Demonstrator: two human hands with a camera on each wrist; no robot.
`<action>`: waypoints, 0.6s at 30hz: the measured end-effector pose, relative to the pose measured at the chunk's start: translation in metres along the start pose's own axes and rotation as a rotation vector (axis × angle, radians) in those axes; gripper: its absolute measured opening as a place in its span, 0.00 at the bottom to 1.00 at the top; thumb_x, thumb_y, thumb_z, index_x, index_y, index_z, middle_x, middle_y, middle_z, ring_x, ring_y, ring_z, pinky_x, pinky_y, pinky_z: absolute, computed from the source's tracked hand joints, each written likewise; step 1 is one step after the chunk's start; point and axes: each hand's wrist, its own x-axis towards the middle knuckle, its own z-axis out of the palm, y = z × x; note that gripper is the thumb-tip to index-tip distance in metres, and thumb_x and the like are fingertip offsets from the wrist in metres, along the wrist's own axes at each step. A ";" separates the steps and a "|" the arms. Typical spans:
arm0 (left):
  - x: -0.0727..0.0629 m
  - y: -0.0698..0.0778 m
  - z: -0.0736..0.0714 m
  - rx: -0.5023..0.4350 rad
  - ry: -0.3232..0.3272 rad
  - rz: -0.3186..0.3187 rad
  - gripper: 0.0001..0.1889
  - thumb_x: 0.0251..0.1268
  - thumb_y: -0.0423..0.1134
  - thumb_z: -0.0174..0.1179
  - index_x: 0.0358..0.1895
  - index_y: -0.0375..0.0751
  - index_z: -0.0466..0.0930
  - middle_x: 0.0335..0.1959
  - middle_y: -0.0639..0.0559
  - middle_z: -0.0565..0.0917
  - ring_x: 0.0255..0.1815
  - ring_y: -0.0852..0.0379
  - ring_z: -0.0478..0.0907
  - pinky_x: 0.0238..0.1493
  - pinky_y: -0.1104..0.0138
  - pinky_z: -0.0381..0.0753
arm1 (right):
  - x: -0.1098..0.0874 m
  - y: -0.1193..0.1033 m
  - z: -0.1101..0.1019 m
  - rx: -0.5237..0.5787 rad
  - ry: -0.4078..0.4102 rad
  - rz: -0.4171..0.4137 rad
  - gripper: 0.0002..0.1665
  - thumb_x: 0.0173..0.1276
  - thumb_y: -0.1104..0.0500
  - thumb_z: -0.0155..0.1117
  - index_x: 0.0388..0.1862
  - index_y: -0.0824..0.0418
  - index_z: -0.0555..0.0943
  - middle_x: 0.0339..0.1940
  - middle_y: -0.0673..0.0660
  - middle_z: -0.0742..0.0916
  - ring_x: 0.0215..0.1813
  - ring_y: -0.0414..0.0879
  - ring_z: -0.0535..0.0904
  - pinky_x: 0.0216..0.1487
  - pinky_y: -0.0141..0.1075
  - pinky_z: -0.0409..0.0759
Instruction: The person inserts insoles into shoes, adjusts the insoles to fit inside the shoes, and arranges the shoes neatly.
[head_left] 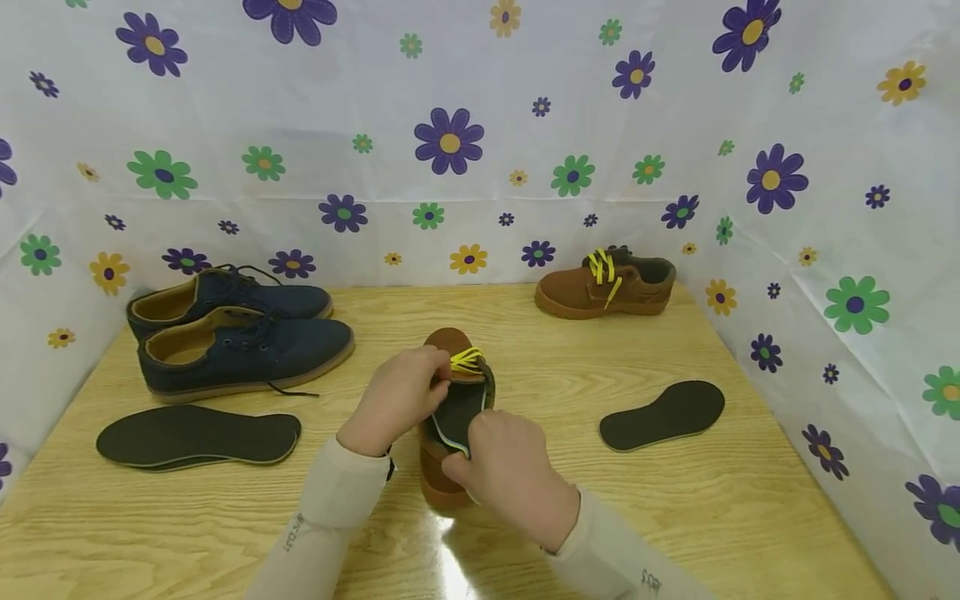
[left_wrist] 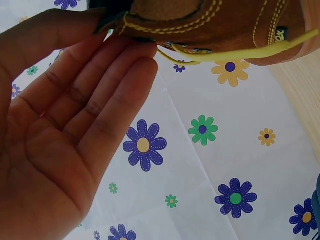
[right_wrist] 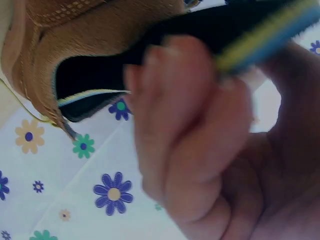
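A brown shoe (head_left: 444,492) with yellow laces (head_left: 467,361) stands at the middle of the table, its toe pointing away from me. My left hand (head_left: 401,398) pinches the edge of its opening beside the laces, thumb on one side and fingers on the other. Part of a black insole (head_left: 459,414) with a pale blue and yellow edge lies inside the shoe. Its heel end sticks up out of the opening, and my right hand (head_left: 517,471) grips that end between thumb and curled fingers. How far the insole's front reaches inside is hidden.
Two navy shoes (head_left: 258,354) stand at the back left, with stacked dark insoles (head_left: 198,433) in front. Another brown shoe (head_left: 577,292) is at the back right. A single dark insole (head_left: 663,417) lies on the wooden table (head_left: 555,367) to the right. Flowered cloth surrounds the table.
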 end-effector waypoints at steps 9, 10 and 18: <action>0.000 -0.001 -0.001 0.009 -0.014 0.008 0.07 0.56 0.27 0.64 0.26 0.42 0.78 0.25 0.53 0.77 0.23 0.58 0.70 0.26 0.65 0.72 | 0.014 0.007 0.001 0.147 -0.033 0.019 0.21 0.52 0.56 0.69 0.09 0.55 0.68 0.12 0.48 0.70 0.15 0.40 0.64 0.13 0.31 0.62; 0.000 -0.001 -0.001 0.006 -0.013 0.011 0.07 0.56 0.27 0.64 0.26 0.42 0.78 0.25 0.53 0.77 0.23 0.58 0.70 0.26 0.65 0.72 | 0.015 0.007 0.002 0.154 -0.032 0.018 0.20 0.52 0.56 0.69 0.10 0.56 0.69 0.13 0.49 0.71 0.15 0.40 0.65 0.13 0.31 0.63; 0.000 -0.001 -0.001 -0.007 -0.005 0.010 0.08 0.56 0.27 0.65 0.26 0.42 0.78 0.25 0.53 0.78 0.23 0.58 0.71 0.27 0.65 0.73 | 0.026 0.009 0.005 0.168 -0.036 0.044 0.16 0.53 0.56 0.70 0.14 0.59 0.74 0.14 0.51 0.74 0.16 0.43 0.68 0.14 0.33 0.65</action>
